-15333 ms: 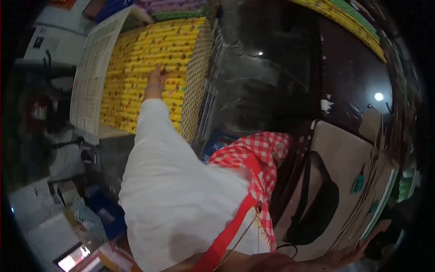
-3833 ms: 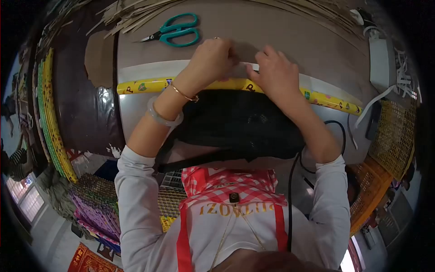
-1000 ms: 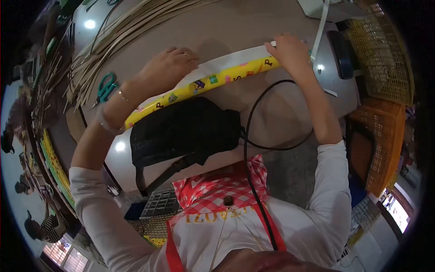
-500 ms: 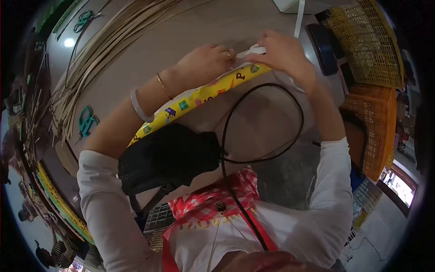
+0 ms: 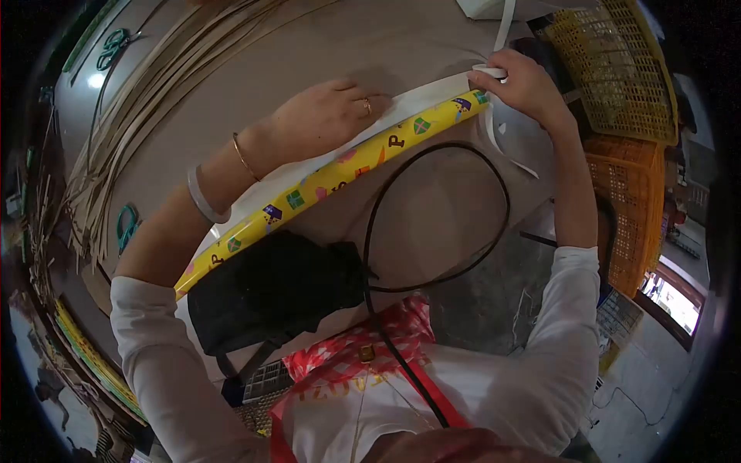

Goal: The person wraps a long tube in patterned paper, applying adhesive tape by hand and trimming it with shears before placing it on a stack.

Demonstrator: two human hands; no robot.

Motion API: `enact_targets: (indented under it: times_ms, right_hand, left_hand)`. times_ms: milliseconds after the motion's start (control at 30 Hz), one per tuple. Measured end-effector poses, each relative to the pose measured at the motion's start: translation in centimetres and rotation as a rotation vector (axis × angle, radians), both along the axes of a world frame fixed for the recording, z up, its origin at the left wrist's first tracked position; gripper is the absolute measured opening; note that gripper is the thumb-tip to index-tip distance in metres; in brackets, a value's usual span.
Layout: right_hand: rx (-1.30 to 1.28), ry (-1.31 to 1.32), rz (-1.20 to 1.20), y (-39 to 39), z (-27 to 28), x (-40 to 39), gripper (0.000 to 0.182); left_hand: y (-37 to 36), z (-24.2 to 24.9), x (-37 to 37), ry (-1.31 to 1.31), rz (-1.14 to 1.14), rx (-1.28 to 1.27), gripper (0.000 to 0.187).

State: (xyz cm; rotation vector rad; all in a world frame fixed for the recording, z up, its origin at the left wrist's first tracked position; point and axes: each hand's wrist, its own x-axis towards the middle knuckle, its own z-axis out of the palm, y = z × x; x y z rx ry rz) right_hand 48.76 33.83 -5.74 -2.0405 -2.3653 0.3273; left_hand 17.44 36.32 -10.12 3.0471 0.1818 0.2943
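A long yellow roll with coloured prints [image 5: 332, 184] lies slantwise across the table, with a white sheet edge [image 5: 428, 94] along its far side. My left hand [image 5: 332, 116], wearing a ring, rests flat on the white edge beside the roll. At the roll's right end my right hand [image 5: 521, 86] pinches a small white piece [image 5: 491, 73] between thumb and fingers. A thin white strip [image 5: 505, 150] hangs down below that end. Part of the white sheet is hidden beneath my left forearm.
A black bag [image 5: 274, 289] and a looped black cable [image 5: 441, 147] are near my body. Long pale strips [image 5: 166, 85] and green-handled scissors [image 5: 113, 48] lie at left. Yellow [image 5: 617, 69] and orange baskets [image 5: 633, 201] stand at right.
My right hand has moved right, to the roll's end. The left hand has shifted left and lies flatter. More of the yellow roll and white sheet shows between them.
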Motion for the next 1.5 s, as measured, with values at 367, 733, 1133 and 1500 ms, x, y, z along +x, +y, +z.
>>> enact_targets:
  times_ms: [367,733,1133,1500]
  right_hand:
    - [0.120,0.044,0.070,-0.9,-0.7,0.5,0.047]
    - [0.197,-0.110,0.038,-1.1,-1.2,0.1,0.046]
    - [0.279,-0.172,0.083,-1.0,-1.7,0.3,0.050]
    - [0.189,-0.243,-0.017,-0.9,-1.3,-0.7,0.045]
  left_hand:
    - [0.2,-0.4,-0.2,-0.035,-0.028,-0.015,0.035]
    - [0.5,0.1,0.1,0.000,-0.068,-0.053,0.035]
    - [0.7,0.2,0.4,0.016,-0.083,-0.027,0.035]
    - [1.0,0.2,1.4,-0.108,-0.110,0.022,0.021]
